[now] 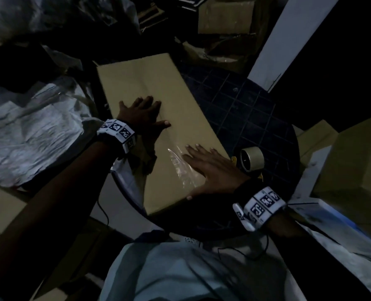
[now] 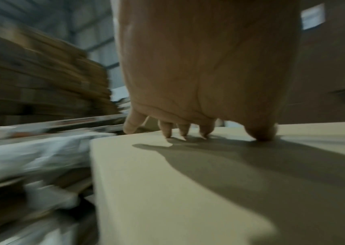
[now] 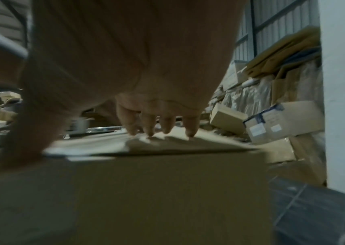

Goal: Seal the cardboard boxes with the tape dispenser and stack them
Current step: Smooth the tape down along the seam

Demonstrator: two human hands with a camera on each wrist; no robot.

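A long tan cardboard box [image 1: 149,88] lies on a round dark tiled table [image 1: 245,109]. Shiny clear tape [image 1: 180,166] runs along the near part of its top. My left hand [image 1: 141,111] lies flat on the middle of the box top, fingers spread; in the left wrist view its fingertips [image 2: 167,132] press the cardboard [image 2: 167,182]. My right hand [image 1: 210,168] rests flat on the near end beside the tape, thumb over the near edge; its fingertips [image 3: 149,131] touch the box top [image 3: 125,190]. The tape dispenser [image 1: 250,159] with its roll stands on the table right of the box.
Crumpled plastic sheeting [image 1: 28,131] lies left of the table. Other cardboard boxes stand at the back [image 1: 225,16] and at the right [image 1: 354,161]. A white pillar [image 1: 288,40] rises at the back right. Stacked flat cardboard [image 2: 31,79] shows at the left.
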